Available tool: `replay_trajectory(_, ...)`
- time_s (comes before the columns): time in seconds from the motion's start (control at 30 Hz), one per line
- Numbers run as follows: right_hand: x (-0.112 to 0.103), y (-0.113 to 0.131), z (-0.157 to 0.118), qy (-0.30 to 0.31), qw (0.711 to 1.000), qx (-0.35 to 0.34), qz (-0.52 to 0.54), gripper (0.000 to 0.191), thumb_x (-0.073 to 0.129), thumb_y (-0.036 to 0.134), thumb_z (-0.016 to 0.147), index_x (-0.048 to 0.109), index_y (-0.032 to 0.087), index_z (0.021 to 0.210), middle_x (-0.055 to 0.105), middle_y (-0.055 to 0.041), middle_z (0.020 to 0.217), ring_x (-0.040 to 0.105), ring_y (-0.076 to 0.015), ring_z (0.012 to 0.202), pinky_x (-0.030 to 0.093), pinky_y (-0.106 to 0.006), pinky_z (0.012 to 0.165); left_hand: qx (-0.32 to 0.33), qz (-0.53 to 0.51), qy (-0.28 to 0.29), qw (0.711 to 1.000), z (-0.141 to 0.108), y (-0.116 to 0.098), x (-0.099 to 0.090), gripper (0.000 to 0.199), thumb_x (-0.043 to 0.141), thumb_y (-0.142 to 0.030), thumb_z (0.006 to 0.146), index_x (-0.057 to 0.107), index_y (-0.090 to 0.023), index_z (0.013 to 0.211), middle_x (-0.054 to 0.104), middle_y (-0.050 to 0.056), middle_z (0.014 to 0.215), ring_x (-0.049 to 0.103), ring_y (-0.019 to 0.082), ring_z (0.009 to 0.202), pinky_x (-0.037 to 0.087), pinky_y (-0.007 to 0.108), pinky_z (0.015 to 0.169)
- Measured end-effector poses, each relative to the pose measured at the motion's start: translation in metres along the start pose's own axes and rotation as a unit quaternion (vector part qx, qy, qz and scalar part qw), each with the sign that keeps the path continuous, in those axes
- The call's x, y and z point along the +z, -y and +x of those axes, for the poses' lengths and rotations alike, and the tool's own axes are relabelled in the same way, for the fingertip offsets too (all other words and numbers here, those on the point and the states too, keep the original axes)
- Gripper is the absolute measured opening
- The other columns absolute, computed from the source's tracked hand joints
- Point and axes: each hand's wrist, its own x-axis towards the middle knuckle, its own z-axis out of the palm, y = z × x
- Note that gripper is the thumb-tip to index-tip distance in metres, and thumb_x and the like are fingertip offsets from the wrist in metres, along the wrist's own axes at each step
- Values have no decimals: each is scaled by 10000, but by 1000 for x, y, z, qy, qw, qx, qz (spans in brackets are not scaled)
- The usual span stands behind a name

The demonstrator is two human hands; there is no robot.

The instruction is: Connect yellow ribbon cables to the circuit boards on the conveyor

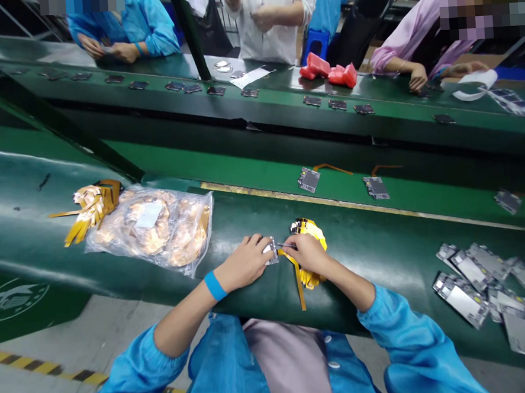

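My left hand (244, 261), with a blue band at the wrist, is closed on a small circuit board (272, 253), its fingers over the board's left part. My right hand (309, 254) pinches a thin grey tool (285, 245) whose tip reaches the board's right edge; its exact kind is too small to tell. An orange-yellow flex cable (300, 286) runs from beside the board down toward the table's front edge. Under and behind my right hand lies a pile of yellow flex cables (315, 232), partly hidden by it.
Left of my hands lie a clear plastic bag (194, 239) of copper-coloured parts and more flex cables (92, 210). Several circuit boards (466, 296) are heaped at the right. Boards with cables (309, 180) rest on the green belt (252, 167). Co-workers (123, 27) sit opposite.
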Motion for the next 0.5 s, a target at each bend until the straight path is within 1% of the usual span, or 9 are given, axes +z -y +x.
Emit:
replay_trajectory(0.13, -2, 2, 0, 9, 1000, 6, 4, 170, 633, 285, 927, 790, 225, 906, 775, -26, 827, 647, -173, 739, 338, -260, 622, 0, 9, -1, 1000, 0, -1, 0, 180, 581, -206, 961, 638, -202, 1132, 534, 131, 1407, 477, 310, 1214, 450, 453, 965)
replay_trajectory(0.27, -1, 3, 0, 16, 1000, 2, -11, 176, 629, 285, 934, 787, 224, 885, 774, -29, 825, 655, -180, 763, 331, -262, 626, 0, 15, 2, 1000, 0, -1, 0, 189, 583, -204, 956, 638, -207, 1138, 531, 125, 1414, 476, 308, 1218, 454, 450, 962)
replay_trajectory(0.5, -3, 4, 0, 18, 1000, 5, -14, 164, 634, 282, 940, 788, 226, 934, 787, -32, 874, 675, -187, 801, 347, -260, 645, 3, 16, -10, 1000, -1, 0, 3, 186, 578, -209, 963, 638, -200, 1138, 532, 128, 1410, 473, 310, 1219, 449, 448, 963)
